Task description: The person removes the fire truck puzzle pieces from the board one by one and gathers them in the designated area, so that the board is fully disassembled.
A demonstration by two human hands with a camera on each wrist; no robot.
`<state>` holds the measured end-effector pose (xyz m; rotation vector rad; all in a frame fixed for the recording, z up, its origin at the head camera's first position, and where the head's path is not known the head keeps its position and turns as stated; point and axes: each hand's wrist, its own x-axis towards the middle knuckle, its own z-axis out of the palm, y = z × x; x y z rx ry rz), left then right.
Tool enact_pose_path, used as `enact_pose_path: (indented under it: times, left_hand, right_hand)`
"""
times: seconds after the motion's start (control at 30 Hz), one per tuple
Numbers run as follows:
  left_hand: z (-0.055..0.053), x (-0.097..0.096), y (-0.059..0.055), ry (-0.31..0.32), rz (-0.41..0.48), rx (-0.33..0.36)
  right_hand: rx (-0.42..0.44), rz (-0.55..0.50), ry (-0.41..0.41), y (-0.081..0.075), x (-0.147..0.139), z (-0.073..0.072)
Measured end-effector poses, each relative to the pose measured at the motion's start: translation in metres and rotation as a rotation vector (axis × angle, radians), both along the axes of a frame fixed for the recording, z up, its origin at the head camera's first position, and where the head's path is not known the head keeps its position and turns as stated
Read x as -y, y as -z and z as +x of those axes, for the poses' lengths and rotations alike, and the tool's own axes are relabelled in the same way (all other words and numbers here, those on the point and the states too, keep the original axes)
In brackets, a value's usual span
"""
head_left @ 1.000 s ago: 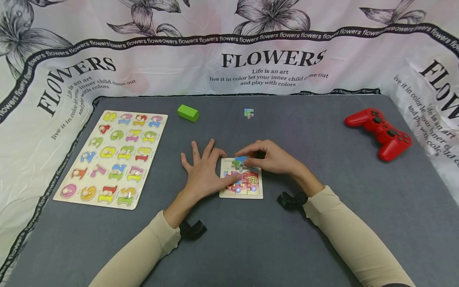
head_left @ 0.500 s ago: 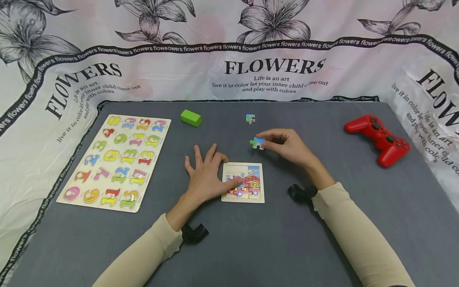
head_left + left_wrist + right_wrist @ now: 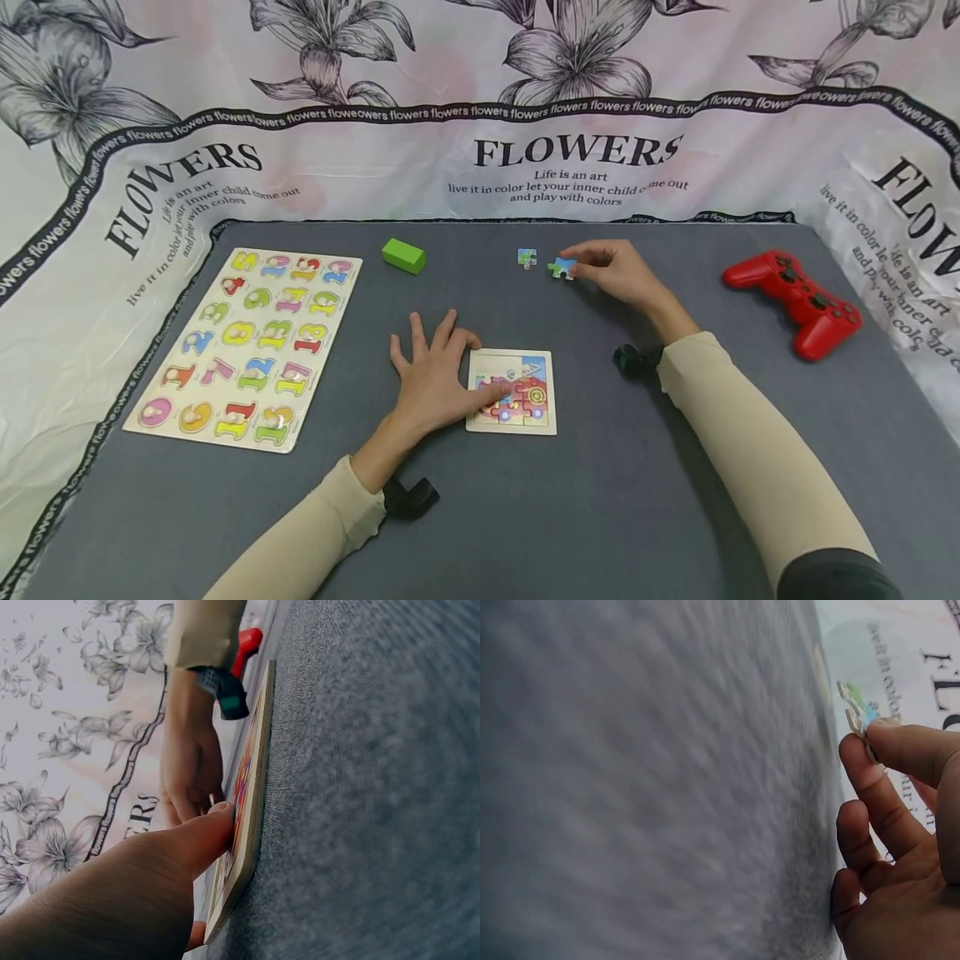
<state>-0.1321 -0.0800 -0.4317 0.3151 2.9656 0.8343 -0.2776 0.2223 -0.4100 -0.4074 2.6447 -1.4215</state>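
Note:
A blue-and-green jigsaw puzzle piece (image 3: 562, 267) is pinched between the thumb and index finger of my right hand (image 3: 621, 271), near the back of the table. In the right wrist view the same jigsaw piece (image 3: 853, 696) sticks out past the fingertips. My left hand (image 3: 437, 387) has its fingers spread on the cloth, and its thumb rests on the small square puzzle board (image 3: 486, 365). Pieces with a red and pink picture fill the board's lower part; bare wood shows at its upper left. Another loose puzzle piece (image 3: 527, 258) lies just left of the held one.
A large wooden number board (image 3: 296, 421) lies at the left. The green block (image 3: 403, 256) sits toward the back, and a red game controller (image 3: 793, 304) lies at the right. Behind the grey table cloth (image 3: 562, 517) hangs a white flowered curtain (image 3: 360, 167).
My right hand has lifted the blue-and-green jigsaw piece off the board and carried it back and right, beside the other loose piece. The left hand stays on the board.

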Motion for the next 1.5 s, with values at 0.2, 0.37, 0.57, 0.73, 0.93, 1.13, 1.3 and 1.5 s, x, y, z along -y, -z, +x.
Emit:
enact_pose_path:
  times: [0.2, 0.37, 0.57, 0.73, 0.93, 1.13, 1.3, 1.5]
  left_hand:
    - [0.003, -0.001, 0.005, 0.007, 0.006, -0.004]
    - [0.005, -0.001, 0.009, 0.012, 0.012, -0.023]
    - [0.004, 0.000, 0.010, 0.019, 0.008, -0.044]
    - [0.003, 0.000, 0.008, 0.020, -0.001, -0.056]
    - [0.003, 0.002, 0.006, 0.029, -0.037, -0.048]
    - [0.001, 0.002, 0.005, 0.035, -0.061, -0.047]
    - [0.001, 0.003, 0.004, 0.040, -0.059, -0.041]
    - [0.001, 0.003, 0.004, 0.039, -0.052, -0.039]
  right_hand:
    - [0.009, 0.061, -0.003, 0.002, -0.005, -0.014]
    - [0.014, 0.093, -0.001, 0.004, -0.005, -0.020]
    - [0.026, 0.098, -0.005, 0.005, -0.005, -0.023]
    - [0.017, 0.106, -0.007, 0.004, -0.004, -0.026]
    - [0.021, 0.108, -0.004, 0.003, -0.003, -0.027]
    - [0.021, 0.108, -0.001, 0.003, -0.003, -0.029]
    - [0.008, 0.114, 0.009, 0.003, -0.001, -0.030]
    - [-0.026, 0.133, 0.033, 0.004, 0.000, -0.033]
